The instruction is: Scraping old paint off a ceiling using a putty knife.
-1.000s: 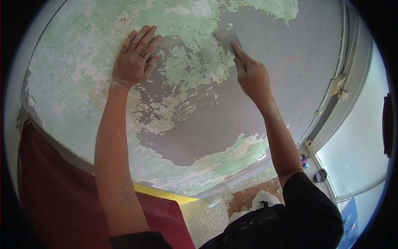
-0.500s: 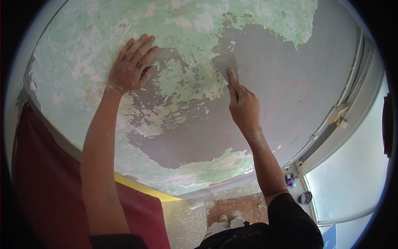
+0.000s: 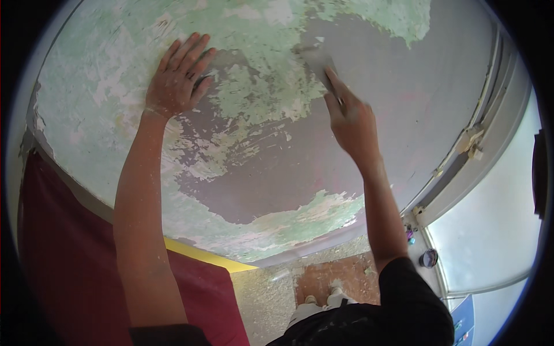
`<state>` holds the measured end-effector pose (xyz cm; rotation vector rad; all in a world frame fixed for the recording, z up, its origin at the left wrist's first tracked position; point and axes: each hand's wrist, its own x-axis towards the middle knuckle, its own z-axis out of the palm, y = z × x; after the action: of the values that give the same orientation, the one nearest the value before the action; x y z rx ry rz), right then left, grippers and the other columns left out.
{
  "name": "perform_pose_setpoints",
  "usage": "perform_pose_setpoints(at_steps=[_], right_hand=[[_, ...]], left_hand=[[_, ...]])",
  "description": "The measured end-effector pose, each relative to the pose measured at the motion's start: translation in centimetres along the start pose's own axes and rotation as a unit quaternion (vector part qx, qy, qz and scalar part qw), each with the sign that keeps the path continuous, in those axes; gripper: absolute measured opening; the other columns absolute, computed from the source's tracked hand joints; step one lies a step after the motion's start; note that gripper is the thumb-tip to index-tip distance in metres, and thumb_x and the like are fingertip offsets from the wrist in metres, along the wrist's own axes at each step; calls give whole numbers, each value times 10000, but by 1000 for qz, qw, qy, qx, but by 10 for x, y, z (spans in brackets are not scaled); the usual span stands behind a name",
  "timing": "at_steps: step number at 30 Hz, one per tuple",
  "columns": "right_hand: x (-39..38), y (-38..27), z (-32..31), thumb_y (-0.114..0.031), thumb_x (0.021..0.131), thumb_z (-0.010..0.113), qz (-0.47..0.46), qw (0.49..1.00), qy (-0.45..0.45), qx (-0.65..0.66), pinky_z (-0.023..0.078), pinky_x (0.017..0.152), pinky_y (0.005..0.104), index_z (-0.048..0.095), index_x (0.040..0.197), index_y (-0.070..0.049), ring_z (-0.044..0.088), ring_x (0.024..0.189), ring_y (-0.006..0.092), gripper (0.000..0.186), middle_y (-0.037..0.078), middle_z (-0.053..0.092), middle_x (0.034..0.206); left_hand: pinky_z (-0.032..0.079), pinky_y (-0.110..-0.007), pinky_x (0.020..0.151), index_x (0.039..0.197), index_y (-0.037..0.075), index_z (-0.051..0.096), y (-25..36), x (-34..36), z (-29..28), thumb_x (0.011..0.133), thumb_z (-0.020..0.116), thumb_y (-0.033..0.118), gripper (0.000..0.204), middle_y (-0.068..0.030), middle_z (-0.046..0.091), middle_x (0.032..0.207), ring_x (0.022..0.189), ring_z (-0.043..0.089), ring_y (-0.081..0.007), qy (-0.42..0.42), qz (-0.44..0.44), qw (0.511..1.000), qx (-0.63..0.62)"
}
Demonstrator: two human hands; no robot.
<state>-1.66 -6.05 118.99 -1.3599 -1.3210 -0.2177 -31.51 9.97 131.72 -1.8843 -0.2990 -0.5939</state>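
Note:
A wall (image 3: 271, 184) fills most of the view, its pale green and white paint flaking in ragged patches over bare grey. Flat against the green paint at the upper left lies my left hand (image 3: 176, 81), fingers stretched out and holding nothing. My right hand (image 3: 355, 124) is wrapped round a scraper (image 3: 317, 60) with a wide, flat blade. The blade is a little blurred and lies at the border between flaking green paint and the grey surface. Most of the scraper's handle is hidden inside my fist.
Maroon sheeting (image 3: 57, 259) with a yellow strip (image 3: 208, 256) beside it covers the lower left. Below, a brown board (image 3: 340, 274) lies on the debris-strewn floor under my feet. A small bucket (image 3: 428, 258) stands by a frosted window (image 3: 490, 230). Pipes (image 3: 461, 155) run along the right edge.
My right hand has shifted right and tilted the scraper, its blade now higher on the wall in view. The left hand stays flat on the wall; the whole view has shifted slightly.

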Motion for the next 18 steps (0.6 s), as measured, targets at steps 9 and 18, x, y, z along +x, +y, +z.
perform_pose_setpoints(at_steps=[9, 18], right_hand=[[-96, -8, 46, -110, 987, 529, 173, 984, -45, -3, 362, 525, 284, 497, 1464, -125, 347, 543, 122, 478, 75, 445, 625], [-74, 0, 54, -137, 1032, 465, 134, 990, 22, -43, 466, 617, 295, 543, 1421, -92, 513, 636, 138, 400, 156, 727, 1085]], left_hand=[[246, -485, 1200, 1325, 44, 533, -25, 0, 48, 949, 565, 310, 462, -148, 424, 1506, 1434, 340, -312, 264, 109, 955, 81], [216, -414, 1251, 1409, 144, 474, -7, -22, 11, 916, 641, 321, 549, 5, 320, 1589, 1482, 256, -174, 48, -17, 995, -80]])
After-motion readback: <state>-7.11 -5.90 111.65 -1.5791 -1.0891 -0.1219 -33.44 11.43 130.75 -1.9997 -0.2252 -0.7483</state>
